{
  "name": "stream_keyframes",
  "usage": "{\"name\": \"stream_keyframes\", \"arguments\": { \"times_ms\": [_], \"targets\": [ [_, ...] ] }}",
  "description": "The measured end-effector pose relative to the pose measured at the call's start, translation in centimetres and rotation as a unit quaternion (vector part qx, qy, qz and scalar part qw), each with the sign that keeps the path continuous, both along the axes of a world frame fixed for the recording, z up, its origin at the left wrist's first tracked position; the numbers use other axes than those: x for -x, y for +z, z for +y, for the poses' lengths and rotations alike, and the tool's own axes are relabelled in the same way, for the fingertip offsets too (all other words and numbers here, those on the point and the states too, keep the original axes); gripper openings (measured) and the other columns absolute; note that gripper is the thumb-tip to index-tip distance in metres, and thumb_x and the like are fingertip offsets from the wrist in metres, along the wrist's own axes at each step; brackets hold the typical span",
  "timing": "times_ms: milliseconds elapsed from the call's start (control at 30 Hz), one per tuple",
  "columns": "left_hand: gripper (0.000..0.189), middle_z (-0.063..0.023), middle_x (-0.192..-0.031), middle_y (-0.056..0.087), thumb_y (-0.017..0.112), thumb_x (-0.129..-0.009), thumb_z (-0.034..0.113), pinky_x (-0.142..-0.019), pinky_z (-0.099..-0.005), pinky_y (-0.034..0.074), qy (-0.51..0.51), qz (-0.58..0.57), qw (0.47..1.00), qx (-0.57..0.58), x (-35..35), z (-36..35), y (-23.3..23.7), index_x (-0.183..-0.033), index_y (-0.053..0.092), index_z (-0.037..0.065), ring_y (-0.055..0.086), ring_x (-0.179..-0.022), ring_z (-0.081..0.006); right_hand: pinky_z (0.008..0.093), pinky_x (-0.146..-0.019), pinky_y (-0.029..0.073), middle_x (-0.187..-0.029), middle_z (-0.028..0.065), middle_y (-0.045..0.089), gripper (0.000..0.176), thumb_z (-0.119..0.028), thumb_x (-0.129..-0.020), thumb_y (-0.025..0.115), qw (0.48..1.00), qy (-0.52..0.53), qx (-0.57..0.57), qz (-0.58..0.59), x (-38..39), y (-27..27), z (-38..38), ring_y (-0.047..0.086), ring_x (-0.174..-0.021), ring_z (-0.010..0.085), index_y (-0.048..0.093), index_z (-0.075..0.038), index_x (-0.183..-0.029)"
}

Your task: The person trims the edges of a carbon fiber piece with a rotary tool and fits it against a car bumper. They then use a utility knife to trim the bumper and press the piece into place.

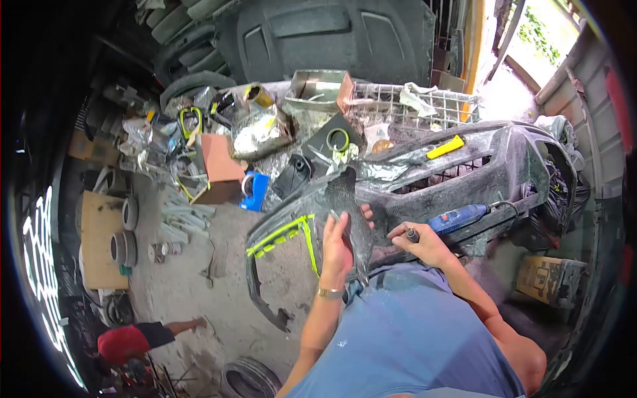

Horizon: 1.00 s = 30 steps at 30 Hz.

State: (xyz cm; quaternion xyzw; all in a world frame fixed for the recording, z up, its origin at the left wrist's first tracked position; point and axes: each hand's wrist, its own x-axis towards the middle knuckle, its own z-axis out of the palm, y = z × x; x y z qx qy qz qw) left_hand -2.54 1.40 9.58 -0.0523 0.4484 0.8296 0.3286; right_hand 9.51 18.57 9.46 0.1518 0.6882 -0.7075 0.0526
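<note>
My left hand is wrapped around a dark, curved plastic piece, thumb on the near face and fingertips showing past its far edge. The piece stands upright in front of my body. My right hand, just right of it, is closed on a dark cylindrical handpiece whose tip I cannot make out. Close behind that hand, a blue rotary tool with a cord lies along a large grey-black car bumper. Bright yellow-green tape edges an opening at the bumper's left end.
A yellow-handled cutter lies on the bumper. Behind are a tape roll, a metal box, a wire rack and a blue tape dispenser. Tires and a person in red are at lower left.
</note>
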Motion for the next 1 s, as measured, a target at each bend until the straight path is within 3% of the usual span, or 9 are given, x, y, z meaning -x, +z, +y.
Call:
{"name": "stream_keyframes", "arguments": {
  "times_ms": [167, 233, 333, 400, 567, 667, 733, 867, 1000],
  "targets": [
    [0.031, -0.0263, -0.121, 0.060, 0.044, -0.102, 0.015, -0.080, -0.0380, 0.059, -0.092, 0.033, 0.995, 0.015, -1.8, -0.2, 1.3, -0.126, 0.045, -0.004, 0.066, -0.103, -0.0300, 0.0195, -0.061, 0.037, -0.075, -0.0083, 0.056, 0.013, -0.011, -0.091, 0.066, 0.993, -0.116, 0.000, 0.038, 0.1, -0.4, 2.3, 0.044, -0.067, 0.0006, 0.068, -0.001, -0.099],
    [0.033, -0.0275, -0.119, 0.060, 0.047, -0.100, 0.017, -0.071, -0.0405, 0.062, -0.094, 0.004, 0.995, -0.013, -2.8, -0.2, 1.6, -0.126, 0.045, -0.003, 0.069, -0.088, -0.0284, 0.0192, -0.062, 0.037, -0.076, -0.0078, 0.056, 0.014, -0.013, -0.091, 0.067, 0.992, -0.125, -0.012, 0.021, -0.2, 1.2, 2.8, 0.044, -0.069, 0.0008, 0.068, -0.002, -0.097],
    [0.035, -0.0291, -0.117, 0.060, 0.047, -0.100, 0.015, -0.071, -0.0422, 0.063, -0.112, 0.001, 0.993, -0.021, -4.0, -0.2, 1.5, -0.128, 0.043, -0.005, 0.069, -0.091, -0.0308, 0.0195, -0.061, 0.036, -0.074, -0.0078, 0.054, 0.014, -0.014, -0.090, 0.067, 0.989, -0.132, -0.026, 0.061, -1.2, 0.2, 2.9, 0.043, -0.067, 0.0011, 0.068, -0.002, -0.096],
    [0.035, -0.0293, -0.116, 0.060, 0.047, -0.100, 0.014, -0.072, -0.0403, 0.063, -0.117, 0.005, 0.993, -0.019, -4.4, -0.1, 1.7, -0.128, 0.042, -0.005, 0.069, -0.092, -0.0312, 0.0241, -0.077, 0.044, -0.084, -0.0027, 0.062, 0.017, -0.016, -0.093, 0.065, 0.995, -0.087, -0.040, -0.007, -1.9, 1.1, 2.9, 0.051, -0.081, 0.0050, 0.067, -0.001, -0.100],
    [0.034, -0.0287, -0.116, 0.060, 0.047, -0.100, 0.014, -0.071, -0.0377, 0.062, -0.117, 0.012, 0.993, -0.016, -5.2, 0.0, 2.3, -0.128, 0.043, -0.004, 0.069, -0.092, -0.0308, 0.0246, -0.078, 0.045, -0.087, -0.0016, 0.063, 0.018, -0.015, -0.093, 0.065, 0.997, -0.069, -0.009, -0.032, -2.6, 0.5, 2.7, 0.053, -0.082, 0.0058, 0.067, 0.000, -0.103],
    [0.032, -0.0272, -0.116, 0.061, 0.047, -0.100, 0.013, -0.071, -0.0367, 0.062, -0.122, 0.009, 0.992, -0.024, -5.2, -0.2, 1.9, -0.128, 0.043, -0.003, 0.069, -0.094, -0.0307, 0.0248, -0.077, 0.045, -0.087, -0.0012, 0.063, 0.018, -0.015, -0.092, 0.065, 0.996, -0.075, -0.002, -0.045, -2.8, 0.1, 2.5, 0.053, -0.081, 0.0061, 0.067, 0.000, -0.103],
    [0.031, -0.0257, -0.116, 0.061, 0.047, -0.100, 0.013, -0.072, -0.0367, 0.062, -0.131, 0.008, 0.991, -0.030, -5.1, -0.3, 1.7, -0.127, 0.043, -0.001, 0.069, -0.096, -0.0309, 0.0195, -0.055, 0.033, -0.070, -0.0090, 0.051, 0.014, -0.013, -0.092, 0.065, 0.995, -0.101, -0.006, 0.006, -2.8, -0.4, 2.4, 0.040, -0.060, 0.0004, 0.067, -0.002, -0.099],
    [0.030, -0.0262, -0.118, 0.061, 0.047, -0.100, 0.012, -0.072, -0.0371, 0.062, -0.138, -0.002, 0.990, -0.033, -5.0, -0.2, 1.9, -0.126, 0.043, -0.002, 0.069, -0.096, -0.0312, 0.0197, -0.056, 0.035, -0.072, -0.0088, 0.052, 0.014, -0.013, -0.092, 0.066, 0.995, -0.098, -0.004, -0.020, -2.8, -0.1, 2.3, 0.041, -0.062, 0.0006, 0.067, -0.001, -0.099],
    [0.027, -0.0260, -0.105, 0.065, 0.046, -0.100, 0.014, -0.068, -0.0352, 0.062, -0.131, -0.005, 0.991, -0.011, -4.5, -0.4, 1.9, -0.121, 0.045, -0.003, 0.071, -0.083, -0.0286, 0.0216, -0.063, 0.040, -0.077, -0.0058, 0.056, 0.016, -0.016, -0.092, 0.066, 0.995, -0.098, -0.016, 0.011, -2.6, -0.6, 2.0, 0.046, -0.068, 0.0027, 0.067, -0.001, -0.099]
  ]
}}
